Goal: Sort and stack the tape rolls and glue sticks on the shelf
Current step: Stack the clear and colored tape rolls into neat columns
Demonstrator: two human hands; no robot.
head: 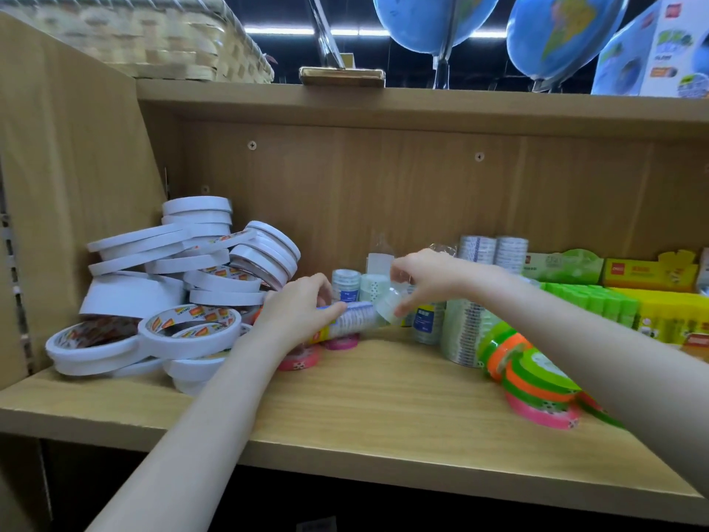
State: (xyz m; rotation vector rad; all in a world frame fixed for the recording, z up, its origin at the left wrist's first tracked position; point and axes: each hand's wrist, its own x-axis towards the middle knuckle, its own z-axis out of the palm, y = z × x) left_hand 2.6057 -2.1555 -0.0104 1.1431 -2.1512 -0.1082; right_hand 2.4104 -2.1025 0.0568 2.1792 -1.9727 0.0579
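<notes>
My left hand [297,309] grips one end of a long wrapped pack of clear tape rolls [355,321] held sideways above the wooden shelf [383,401]. My right hand [424,278] pinches a small clear tape roll [390,304] at the pack's right end. A jumbled pile of white double-sided tape rolls [184,293] fills the left. Neon green, orange and pink tape rolls [533,374] lean at the right. Green glue sticks [591,301] and yellow glue sticks [667,316] stand in rows at the far right.
Upright packs of clear tape [462,332] stand mid-shelf, with more [493,250] at the back wall. Pink rolls [301,359] lie under my left hand. Green and yellow boxes [614,266] stand behind the glue. Globes [556,28] and a woven basket [153,36] sit on the upper shelf.
</notes>
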